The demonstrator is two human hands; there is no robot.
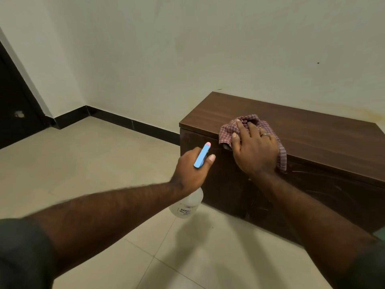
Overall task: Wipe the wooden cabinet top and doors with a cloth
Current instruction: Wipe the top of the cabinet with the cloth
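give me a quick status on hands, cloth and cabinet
Right hand flat on checked cloth at front left edge of cabinet top. Left hand holds spray bottle clear of the doors. Nothing blocking the top.

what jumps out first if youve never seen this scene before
The right hand pressing a checked cloth flat on the front left edge of the dark wooden cabinet, which stands against the pale wall. Just left of it, the left hand grips a clear spray bottle with a bright blue trigger head, held in the air in front of the cabinet's left door above the tiled floor.
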